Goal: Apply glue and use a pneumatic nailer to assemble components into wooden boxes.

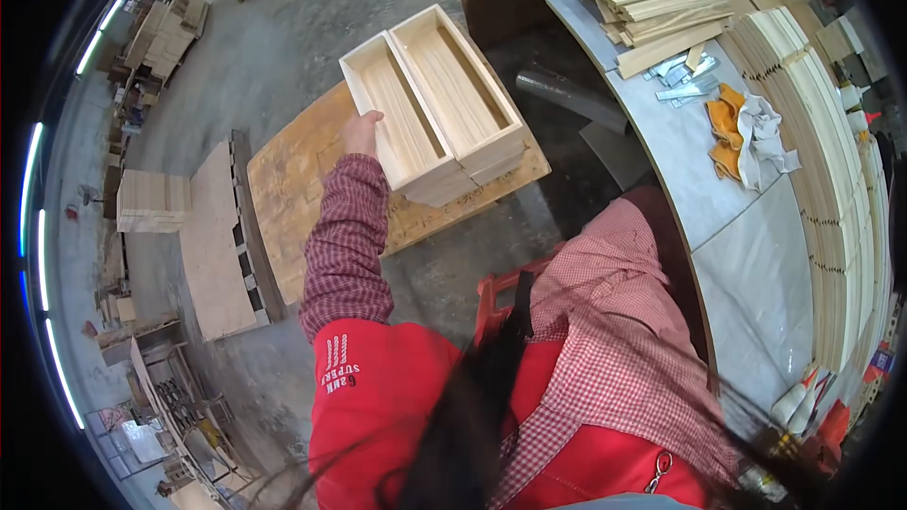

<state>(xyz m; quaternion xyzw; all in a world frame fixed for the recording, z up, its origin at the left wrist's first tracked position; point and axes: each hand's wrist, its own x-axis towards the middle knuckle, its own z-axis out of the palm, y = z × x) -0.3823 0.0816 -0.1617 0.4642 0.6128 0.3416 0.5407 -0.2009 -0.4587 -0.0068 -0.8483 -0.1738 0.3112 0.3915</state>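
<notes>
My left hand reaches out to the outer side of a pale open-topped wooden box. The thumb rests at its rim, and the other fingers are mostly hidden against the side wall. Right beside that box, touching it, stands a second open wooden box, just as long and narrow. More box wall shows beneath the two at the near end, like a lower layer. All of them rest on a worn yellowish wooden board low above the floor. My right hand is out of sight.
To the right runs a grey-topped workbench, with stacked wooden slats, metal strips, an orange-and-white glove and long stacked boards. A red stool stands beneath me. Left lies a plywood-topped pallet.
</notes>
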